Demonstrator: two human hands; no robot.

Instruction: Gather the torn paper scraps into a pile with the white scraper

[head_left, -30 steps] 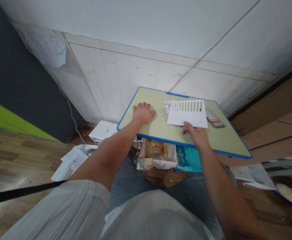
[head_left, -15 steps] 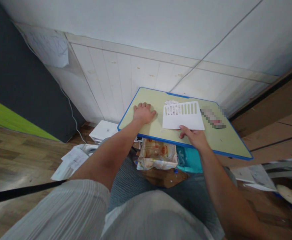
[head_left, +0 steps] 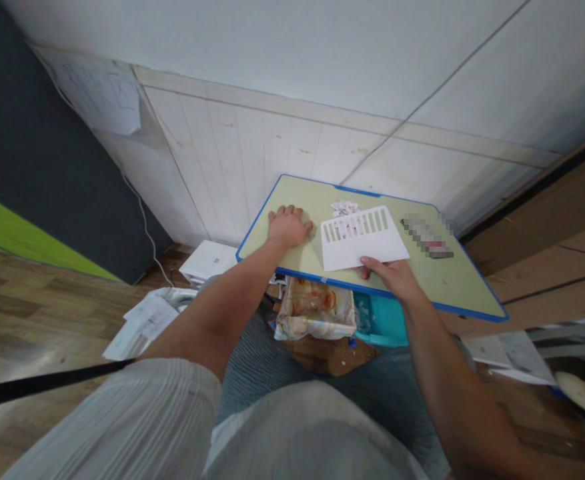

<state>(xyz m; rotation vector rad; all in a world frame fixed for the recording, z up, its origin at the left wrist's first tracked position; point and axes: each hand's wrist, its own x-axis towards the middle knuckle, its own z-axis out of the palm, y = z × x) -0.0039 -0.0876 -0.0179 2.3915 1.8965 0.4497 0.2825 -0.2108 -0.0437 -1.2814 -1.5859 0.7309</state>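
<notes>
Between thumb and fingers, my right hand (head_left: 388, 272) grips the near edge of a white sheet (head_left: 362, 247) with a row of long slots cut along its far side. Some slots show whitish, reddish bits behind them, others the tabletop colour. My left hand (head_left: 290, 227) rests palm down on the pale green, blue-edged table (head_left: 422, 287), fingers spread, holding nothing. Just beyond the sheet's far edge lies a small heap of pale scraps (head_left: 345, 207), partly covered by it.
A blurred-out oblong item (head_left: 428, 238) lies on the table's right side. Below the front edge are a lined bin (head_left: 317, 327) and a turquoise container (head_left: 385, 323). A white box (head_left: 208, 262) stands left of the table. A panelled wall (head_left: 272, 150) rises behind.
The white sheet has tilted, its left side coming toward me, and more of the scrap heap behind it shows. My left hand has stayed in place.
</notes>
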